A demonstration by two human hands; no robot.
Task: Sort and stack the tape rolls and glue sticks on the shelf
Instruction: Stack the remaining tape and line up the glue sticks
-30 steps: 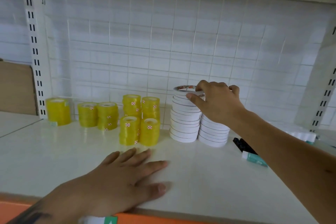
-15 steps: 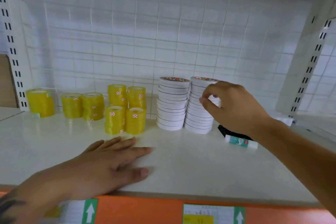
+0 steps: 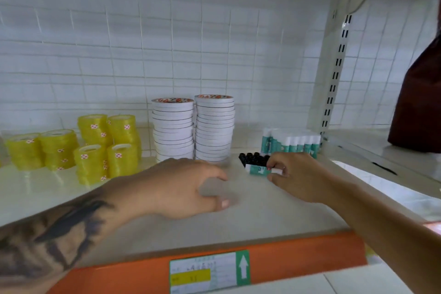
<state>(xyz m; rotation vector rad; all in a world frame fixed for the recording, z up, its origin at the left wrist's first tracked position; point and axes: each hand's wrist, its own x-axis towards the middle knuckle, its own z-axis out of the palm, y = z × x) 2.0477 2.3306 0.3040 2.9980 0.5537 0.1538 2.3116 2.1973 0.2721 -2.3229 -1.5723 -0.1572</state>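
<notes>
Two stacks of white tape rolls (image 3: 194,129) stand side by side at the back of the white shelf (image 3: 262,210). Yellow tape rolls (image 3: 95,143) stand in several short stacks to their left. My right hand (image 3: 294,178) pinches a white-and-teal glue stick (image 3: 259,170) lying in front of a row of black caps (image 3: 254,159). A pack of teal-and-white glue sticks (image 3: 291,142) stands behind it. My left hand (image 3: 181,186) hovers over the shelf with its fingers loosely curled, holding nothing.
An orange shelf edge (image 3: 286,255) with a price label (image 3: 210,270) runs along the front. A slotted white upright (image 3: 334,74) bounds the shelf on the right. A person in dark red (image 3: 420,102) stands at the far right.
My right hand left the white tape stack and dropped right onto the glue stick. My left hand lifted off the shelf and moved right. The view shifted right.
</notes>
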